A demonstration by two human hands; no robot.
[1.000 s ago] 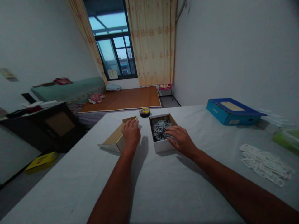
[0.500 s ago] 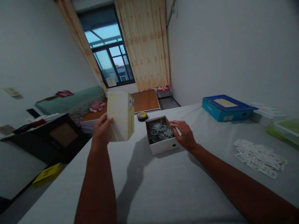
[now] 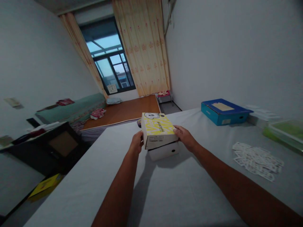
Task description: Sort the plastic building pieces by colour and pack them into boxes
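Observation:
A yellow and white box lid [image 3: 158, 127] with a cartoon dog on it sits slightly askew over the white box base [image 3: 163, 152]. My left hand [image 3: 137, 142] grips the lid's left side. At the lid's right edge, my right hand [image 3: 186, 136] has its fingers closed on the corner. The jigsaw pieces inside the base are hidden by the lid. Behind the lid's left side, only a sliver of a small round tin [image 3: 139, 123] shows.
On the white-covered table [image 3: 203, 192], a blue box [image 3: 221, 112] stands at the back right. Loose white cards [image 3: 257, 160] lie in a pile in front of it. A green-filled clear tray [image 3: 285, 134] is at the far right, beside stacked white boxes [image 3: 262, 114].
The lid has moved right from beside the base to on top of it, turned printed side up. My left hand moved with it; my right hand now holds the lid's edge too.

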